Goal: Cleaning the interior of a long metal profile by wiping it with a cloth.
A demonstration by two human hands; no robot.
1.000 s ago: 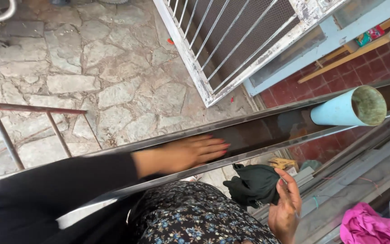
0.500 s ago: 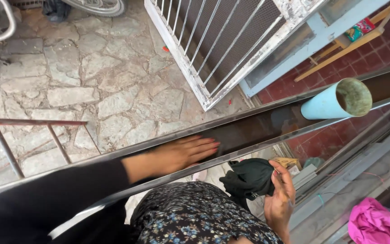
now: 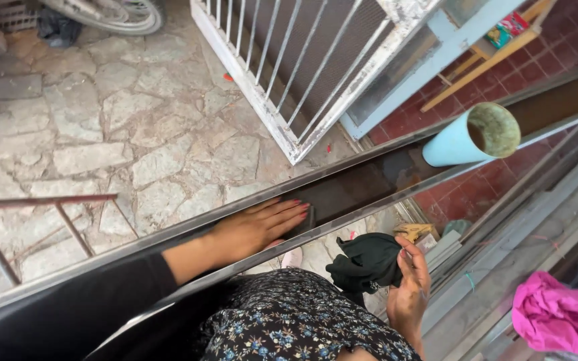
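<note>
A left hand (image 3: 257, 227) lies flat on a dark metal ledge (image 3: 369, 177), and a right hand (image 3: 409, 284) holds a dark green cloth (image 3: 364, 264).

The left hand's fingers are stretched out and close together, pressing down on the ledge and gripping nothing. The right hand's fingers are curled around the edge of the cloth, which hangs in a bunch just to the left of that hand, below the ledge. Farther along the ledge past the left fingertips stands a light blue tube (image 3: 471, 137). A pink cloth (image 3: 560, 321) lies well to the right of the right hand.
</note>
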